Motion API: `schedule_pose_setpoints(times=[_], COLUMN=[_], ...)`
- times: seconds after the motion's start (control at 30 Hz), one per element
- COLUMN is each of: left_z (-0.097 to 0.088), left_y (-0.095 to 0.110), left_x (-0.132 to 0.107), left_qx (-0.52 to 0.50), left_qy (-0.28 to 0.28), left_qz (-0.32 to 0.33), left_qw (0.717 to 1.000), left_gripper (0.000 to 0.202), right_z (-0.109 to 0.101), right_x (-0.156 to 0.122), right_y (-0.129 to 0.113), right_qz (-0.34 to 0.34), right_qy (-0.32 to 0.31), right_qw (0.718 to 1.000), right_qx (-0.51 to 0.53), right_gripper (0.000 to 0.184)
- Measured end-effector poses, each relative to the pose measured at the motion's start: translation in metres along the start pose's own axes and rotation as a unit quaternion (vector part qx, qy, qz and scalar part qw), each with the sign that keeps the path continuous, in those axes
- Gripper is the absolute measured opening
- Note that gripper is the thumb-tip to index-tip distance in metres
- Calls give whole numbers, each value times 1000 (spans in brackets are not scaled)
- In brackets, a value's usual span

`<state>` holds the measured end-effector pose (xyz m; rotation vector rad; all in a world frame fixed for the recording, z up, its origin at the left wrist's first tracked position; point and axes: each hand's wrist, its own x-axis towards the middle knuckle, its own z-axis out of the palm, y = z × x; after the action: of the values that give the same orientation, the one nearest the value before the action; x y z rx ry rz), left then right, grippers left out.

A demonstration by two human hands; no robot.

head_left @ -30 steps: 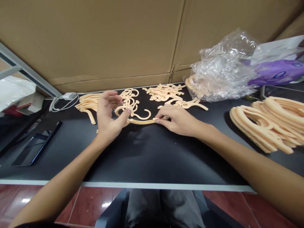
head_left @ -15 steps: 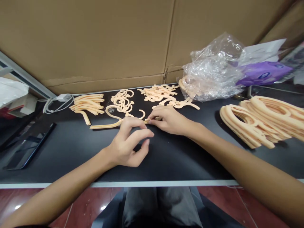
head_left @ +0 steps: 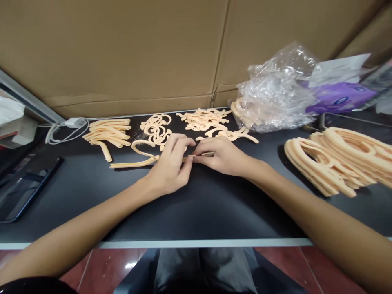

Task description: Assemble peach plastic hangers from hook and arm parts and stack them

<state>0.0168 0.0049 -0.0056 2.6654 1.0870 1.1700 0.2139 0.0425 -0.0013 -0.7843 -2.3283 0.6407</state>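
Note:
My left hand [head_left: 171,167] rests on the black table [head_left: 196,208] with its fingers closed over a peach plastic hanger piece [head_left: 134,158] that has a hook at its left end and a thin bar running right. My right hand [head_left: 222,155] meets it from the right, pinching the bar's other end between thumb and fingers. The two hands touch at the fingertips. Just behind them lie a small pile of loose hooks [head_left: 156,127] and a pile of flat peach pieces [head_left: 205,118].
A bundle of peach bars [head_left: 107,131] lies at the back left beside a white charger and cable [head_left: 65,125]. A stack of large hanger frames [head_left: 333,159] fills the right. A clear plastic bag [head_left: 275,96] and purple packet [head_left: 339,97] sit behind. Cardboard boxes [head_left: 137,53] wall the back. A phone [head_left: 24,190] lies left.
My left hand let go of the hook end, swung down and right, then came up onto the bar next to my right hand. The hanger piece now lies flat on the table.

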Motion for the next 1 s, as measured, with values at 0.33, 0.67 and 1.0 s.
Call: schedule_pose_setpoints(times=[0.33,0.67,1.0], left_z=[4,1,3], left_y=[5,-7,-3], left_x=[-7,-6,-6], left_qx=[79,92,129], left_qy=[-84,-92,-108], left_qz=[-31,-10,-10], left_qw=[993,991,986], left_gripper=[14,18,19], right_z=[-9,-28,-22], right_x=[-1,-3,-12], right_y=[0,-1,15], right_qz=[11,66,134], right_qy=[-33,-38,-26], right_qw=[999,997,989], right_qx=[14,-20,62], right_gripper=[19,25,28])
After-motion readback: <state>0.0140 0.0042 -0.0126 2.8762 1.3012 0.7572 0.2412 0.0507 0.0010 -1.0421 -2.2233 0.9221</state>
